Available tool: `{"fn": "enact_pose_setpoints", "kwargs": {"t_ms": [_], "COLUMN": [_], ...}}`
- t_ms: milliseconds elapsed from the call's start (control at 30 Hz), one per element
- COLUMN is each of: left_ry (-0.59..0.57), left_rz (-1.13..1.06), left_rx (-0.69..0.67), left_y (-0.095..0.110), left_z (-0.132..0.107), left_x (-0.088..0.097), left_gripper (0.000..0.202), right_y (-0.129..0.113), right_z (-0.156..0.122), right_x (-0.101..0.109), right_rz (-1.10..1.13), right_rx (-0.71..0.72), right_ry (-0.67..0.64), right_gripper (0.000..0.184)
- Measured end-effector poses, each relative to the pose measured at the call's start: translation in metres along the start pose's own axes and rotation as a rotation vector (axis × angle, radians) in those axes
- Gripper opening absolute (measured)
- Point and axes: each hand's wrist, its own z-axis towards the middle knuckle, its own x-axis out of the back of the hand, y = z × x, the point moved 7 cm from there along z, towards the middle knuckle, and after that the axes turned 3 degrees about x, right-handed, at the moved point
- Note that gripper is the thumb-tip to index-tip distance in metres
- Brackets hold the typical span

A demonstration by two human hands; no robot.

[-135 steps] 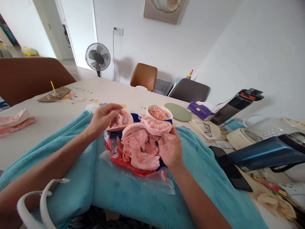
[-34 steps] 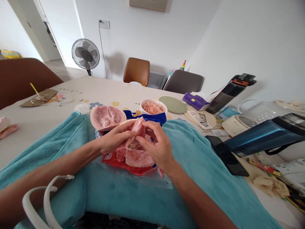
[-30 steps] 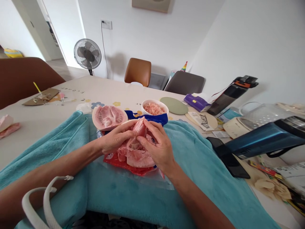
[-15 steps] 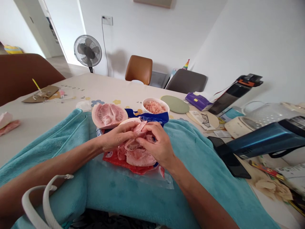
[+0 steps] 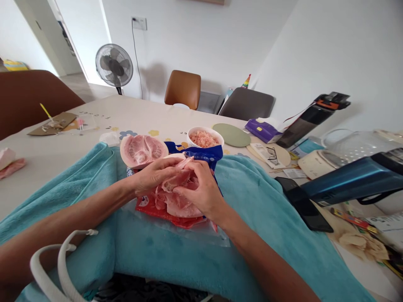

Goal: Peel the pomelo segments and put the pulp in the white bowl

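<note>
A pomelo segment [image 5: 175,182] is pinched between both hands over a heap of pink membrane and peel [image 5: 181,206]. My left hand [image 5: 155,174] closes on its left side, thumb tucked under the fingers. On the right side, my right hand [image 5: 204,189] grips it with thumb and fingertips. The heap lies on a red and blue plastic bag [image 5: 147,206] spread over a teal towel [image 5: 163,260]. Just beyond the left hand sits a hollow half of pomelo rind [image 5: 144,150]. A white bowl [image 5: 190,135] of pink pulp pieces stands behind the bag.
At right lie a phone [image 5: 307,209], a blue bottle [image 5: 349,180], a dark bottle [image 5: 307,121] and glasses [image 5: 272,156]. A green round mat [image 5: 231,135] and purple tissue pack [image 5: 262,131] are behind. More peel [image 5: 9,161] rests at far left.
My right hand has shifted slightly left and its fingers have moved on the segment, and my left hand stays close beside it. The whole view has tilted slightly.
</note>
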Motion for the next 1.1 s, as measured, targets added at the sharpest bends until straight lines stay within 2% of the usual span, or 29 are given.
{"fn": "enact_pose_setpoints", "kwargs": {"t_ms": [300,500,567,733,1000,1100], "left_ry": [0.019,0.144,0.156,0.097,0.058,0.106], "left_rz": [0.005,0.062,0.075,0.102,-0.065,-0.089], "left_rx": [-0.005,-0.035,-0.043,-0.038,0.007,0.017], "left_y": [0.002,0.014,0.017,0.018,0.015,0.011], "left_z": [0.001,-0.005,-0.006,-0.006,-0.006,-0.003], "left_x": [-0.003,0.002,0.002,-0.005,-0.006,-0.002], "left_gripper": [0.033,0.040,0.040,0.039,0.034,0.037], "right_y": [-0.002,-0.003,-0.004,-0.010,-0.013,-0.018], "right_z": [-0.004,0.001,0.001,-0.002,-0.004,-0.004], "right_x": [0.000,-0.006,-0.008,-0.007,-0.005,-0.004], "right_rz": [-0.047,-0.047,-0.057,-0.134,-0.199,-0.330], "right_rx": [0.070,0.122,0.121,0.166,0.228,0.225], "right_ry": [0.142,0.009,0.010,0.102,0.156,0.144], "right_gripper": [0.029,0.047,0.046,0.032,0.020,0.023]}}
